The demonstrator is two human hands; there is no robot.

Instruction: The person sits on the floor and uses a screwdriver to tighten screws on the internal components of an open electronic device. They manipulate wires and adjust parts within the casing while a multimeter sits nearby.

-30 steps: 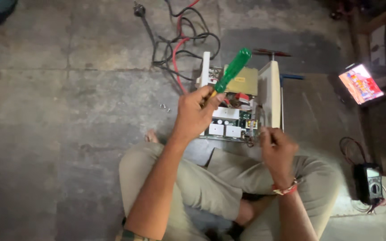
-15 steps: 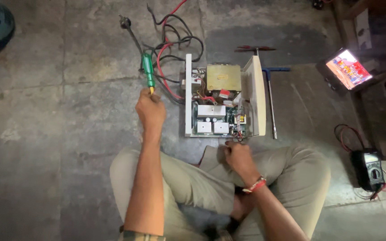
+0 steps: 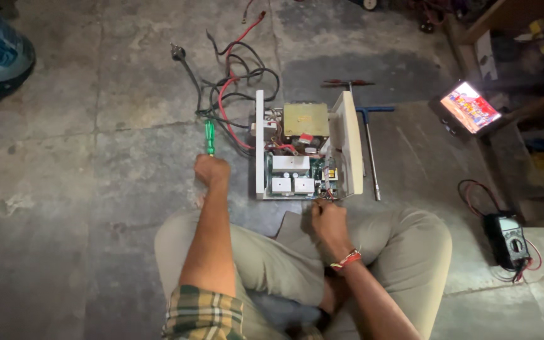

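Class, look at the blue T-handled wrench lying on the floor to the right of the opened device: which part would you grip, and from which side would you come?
Probably grip the T-handled wrench by its blue crossbar at the far end, coming from above. The thin shaft lies flat on the floor, close beside the open device, while the crossbar sticks out clear on the right.

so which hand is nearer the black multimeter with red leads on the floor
Right. The right hand is at the open electronics box's near edge, between it and the multimeter; the left hand grips a green-handled screwdriver beyond the box.

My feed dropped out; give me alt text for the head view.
A seated person's left hand grips a green-handled screwdriver on the concrete floor, while the right hand touches the near edge of an opened electrical unit.
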